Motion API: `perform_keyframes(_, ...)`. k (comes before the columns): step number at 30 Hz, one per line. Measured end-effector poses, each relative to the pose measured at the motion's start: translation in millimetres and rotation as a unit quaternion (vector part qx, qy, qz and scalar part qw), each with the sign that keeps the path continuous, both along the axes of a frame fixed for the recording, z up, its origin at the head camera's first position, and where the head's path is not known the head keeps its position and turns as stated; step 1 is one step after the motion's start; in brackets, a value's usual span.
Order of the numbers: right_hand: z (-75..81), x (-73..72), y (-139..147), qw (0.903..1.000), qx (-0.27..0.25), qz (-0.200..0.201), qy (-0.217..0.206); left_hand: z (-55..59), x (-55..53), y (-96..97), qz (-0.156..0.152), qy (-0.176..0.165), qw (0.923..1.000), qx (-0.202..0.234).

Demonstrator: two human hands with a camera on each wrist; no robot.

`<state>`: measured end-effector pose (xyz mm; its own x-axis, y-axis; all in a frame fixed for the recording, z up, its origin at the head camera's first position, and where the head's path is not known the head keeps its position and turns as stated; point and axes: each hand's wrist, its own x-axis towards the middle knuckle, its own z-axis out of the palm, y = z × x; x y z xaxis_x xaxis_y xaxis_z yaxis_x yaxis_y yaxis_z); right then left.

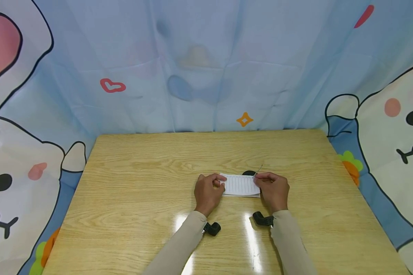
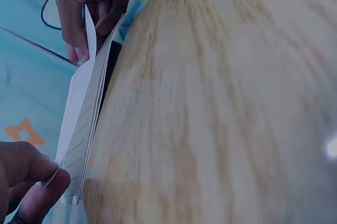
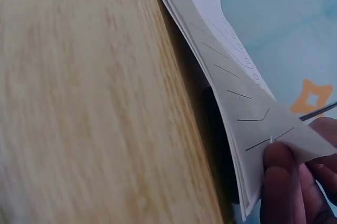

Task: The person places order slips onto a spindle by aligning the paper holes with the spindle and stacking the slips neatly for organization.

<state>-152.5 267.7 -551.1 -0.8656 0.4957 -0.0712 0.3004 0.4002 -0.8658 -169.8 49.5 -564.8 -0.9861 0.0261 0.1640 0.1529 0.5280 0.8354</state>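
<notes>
Several sheets of white lined paper (image 1: pixel 240 185) lie stacked in front of the person, the top one lifted and bowed. My left hand (image 1: pixel 207 193) pinches the left end of the top sheet between thumb and finger. At the other end, my right hand (image 1: pixel 274 190) pinches the sheet's right edge. A thin metal rod (image 3: pixel 319 111) sticks out beyond the right fingers, pointing up and away in the head view. Behind and under the paper shows a black object (image 1: pixel 249 173), mostly hidden by the sheets. A small shiny point shows at the right fingertips on the paper in the right wrist view.
A wood-grain table (image 1: pixel 141 172) carries the work, its back edge against a pale blue printed curtain (image 1: pixel 206 95). Black wrist mounts (image 1: pixel 212 229) stick out from both sleeves, low over the tabletop.
</notes>
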Motion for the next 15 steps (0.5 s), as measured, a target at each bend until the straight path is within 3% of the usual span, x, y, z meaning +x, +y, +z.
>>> perform_keyframes(10, 7.1, -4.4, -3.8, 0.9974, 0.071, 0.015, 0.0, -0.1, -0.2, -0.2, -0.003, 0.0, 0.9997, -0.022)
perform_keyframes(15, 10.0, -6.6, -3.7, 0.996, 0.084, 0.019, -0.02, 1.7, -0.6, 0.5, -0.005, -0.007, 0.9996, -0.029)
